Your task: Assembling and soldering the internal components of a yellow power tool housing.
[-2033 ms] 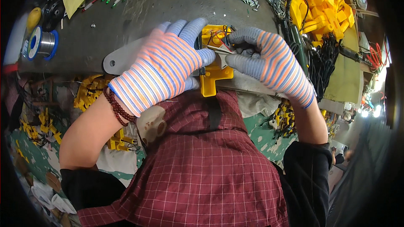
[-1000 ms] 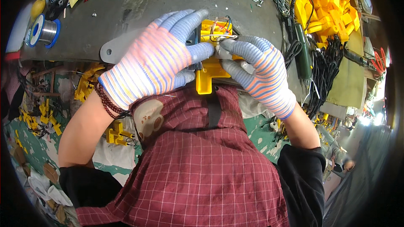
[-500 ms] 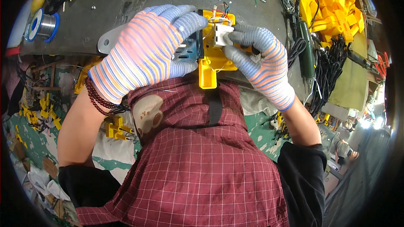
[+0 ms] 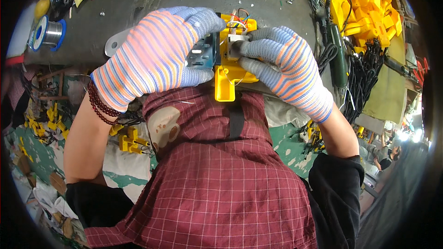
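Honestly, w/ left hand (image 4: 154, 57) gripping the grey metal bracket (image 4: 203, 54) and right hand (image 4: 281, 64) pinching the small white part (image 4: 234, 45) against the yellow plastic housing (image 4: 229, 76) at the table's (image 4: 138, 9) near edge, thin wires (image 4: 237, 18) could snag or the part slip, prob. from thick glove fingers.

Both hands have turned the yellow plastic housing (image 4: 229, 71), so a grey metal plate (image 4: 202, 54) now shows under the left hand (image 4: 154, 55).
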Motion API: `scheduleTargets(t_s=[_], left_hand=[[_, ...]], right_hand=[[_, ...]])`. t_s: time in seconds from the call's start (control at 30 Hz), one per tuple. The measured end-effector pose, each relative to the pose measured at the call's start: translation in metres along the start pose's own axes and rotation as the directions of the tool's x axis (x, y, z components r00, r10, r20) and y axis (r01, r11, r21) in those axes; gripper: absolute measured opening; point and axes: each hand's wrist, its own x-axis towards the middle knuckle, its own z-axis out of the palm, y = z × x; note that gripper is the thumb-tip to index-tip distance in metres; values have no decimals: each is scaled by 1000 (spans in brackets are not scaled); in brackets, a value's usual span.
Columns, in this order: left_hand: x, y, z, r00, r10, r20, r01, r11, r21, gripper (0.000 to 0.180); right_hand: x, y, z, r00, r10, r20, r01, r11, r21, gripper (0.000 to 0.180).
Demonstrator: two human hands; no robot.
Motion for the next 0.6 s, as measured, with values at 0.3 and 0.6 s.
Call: scheduleTargets(t_s=[0.3, 0.6], left_hand=[[21, 4, -13, 993, -50, 108, 70, 978, -196, 71], [17, 11, -9, 932, -322, 169, 355, 706, -613, 57]], right_hand=[[-15, -7, -26, 999, 23, -30, -29, 980, -199, 41], [0, 15, 15, 923, -324, -209, 296, 943, -152, 49]])
